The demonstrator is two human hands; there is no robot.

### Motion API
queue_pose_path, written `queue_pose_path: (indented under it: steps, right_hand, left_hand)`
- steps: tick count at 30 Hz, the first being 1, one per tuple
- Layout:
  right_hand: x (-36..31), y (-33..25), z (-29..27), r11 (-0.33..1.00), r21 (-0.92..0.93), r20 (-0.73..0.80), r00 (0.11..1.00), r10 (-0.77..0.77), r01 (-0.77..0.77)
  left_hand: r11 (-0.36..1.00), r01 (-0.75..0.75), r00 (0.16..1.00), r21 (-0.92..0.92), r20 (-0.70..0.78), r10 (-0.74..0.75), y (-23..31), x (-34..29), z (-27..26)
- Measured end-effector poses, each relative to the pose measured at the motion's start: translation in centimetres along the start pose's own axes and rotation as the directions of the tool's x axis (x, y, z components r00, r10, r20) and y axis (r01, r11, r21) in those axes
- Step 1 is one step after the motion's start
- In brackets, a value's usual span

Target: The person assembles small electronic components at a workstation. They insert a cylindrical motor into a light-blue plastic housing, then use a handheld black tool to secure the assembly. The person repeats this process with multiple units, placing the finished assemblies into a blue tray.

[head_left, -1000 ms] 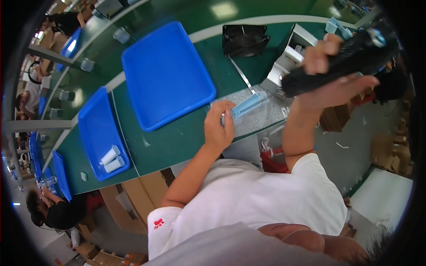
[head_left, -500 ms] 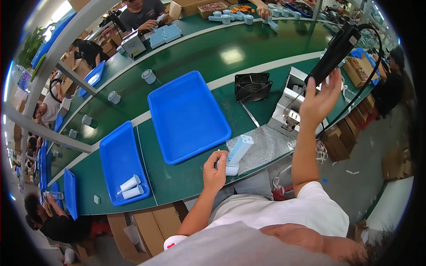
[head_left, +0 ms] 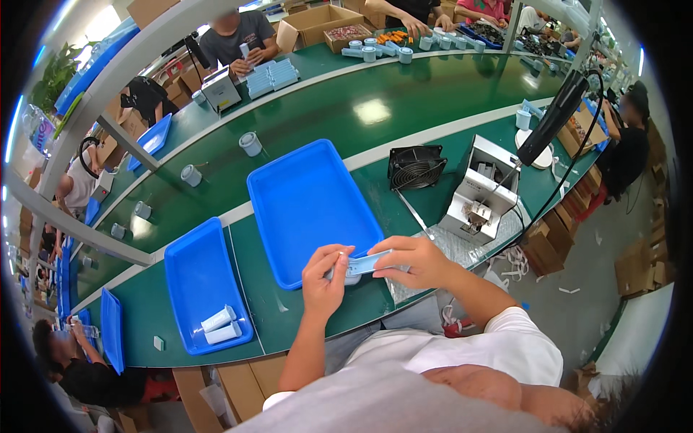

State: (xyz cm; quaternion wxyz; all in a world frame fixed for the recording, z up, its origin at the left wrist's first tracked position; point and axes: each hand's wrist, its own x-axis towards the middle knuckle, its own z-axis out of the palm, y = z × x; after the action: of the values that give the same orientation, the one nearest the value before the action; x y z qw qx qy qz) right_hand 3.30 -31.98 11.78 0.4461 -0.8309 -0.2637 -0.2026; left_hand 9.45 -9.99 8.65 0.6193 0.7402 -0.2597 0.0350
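Left hand (head_left: 324, 283) and right hand (head_left: 422, 261) pinch the pale-blue part (head_left: 362, 265) at left and right, fingers nearly closed; uneven pull could slip it.

The workpiece (head_left: 361, 265) is sitting between left grip (head_left: 323, 285) and right grip (head_left: 422, 261), by the near edge of the first tray (head_left: 310, 202). On the worktop (head_left: 271, 325), a second tray (head_left: 198, 267) is lying to its left, holding two cylinders (head_left: 222, 333); a fan (head_left: 416, 167) is standing to its right, a machine (head_left: 469, 189) farther right. A conveyor (head_left: 303, 115) is stretching behind.
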Motion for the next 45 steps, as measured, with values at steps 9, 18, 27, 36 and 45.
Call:
queue_pose_path:
  steps: [9, 18, 27, 36, 45]
  right_hand:
    - [1.5, 1.3, 0.5, 0.971, -0.086, 0.112, 0.97, -0.215, 0.225]
    - [4.3, 2.1, 0.9, 0.984, -0.128, -0.091, 0.987, -0.133, 0.121]
    - [14.1, 12.8, 3.9, 0.927, 0.013, -0.451, 0.825, 0.341, -0.376]
    - [31.1, 29.8, 10.4, 0.873, -0.259, -0.595, 0.78, 0.193, -0.413]
    - [33.1, 40.2, 11.0, 0.539, -0.605, -0.36, 0.806, 0.47, -0.585]
  left_hand:
    - [0.987, 0.159, 0.987, -0.034, -0.022, -0.16, -2.0, 3.5, -3.3]
    - [0.964, 0.138, 0.939, -0.227, -0.28, -0.2, -2.2, 2.3, -6.5]
    - [0.978, 0.132, 0.901, 0.164, -0.431, -0.05, -5.8, -3.2, -8.8]
    - [0.919, 0.039, 0.972, 0.391, -0.229, 0.056, -6.0, -3.1, -8.9]
    - [0.931, 0.042, 0.981, 0.364, -0.193, 0.031, -5.9, -2.9, -8.7]
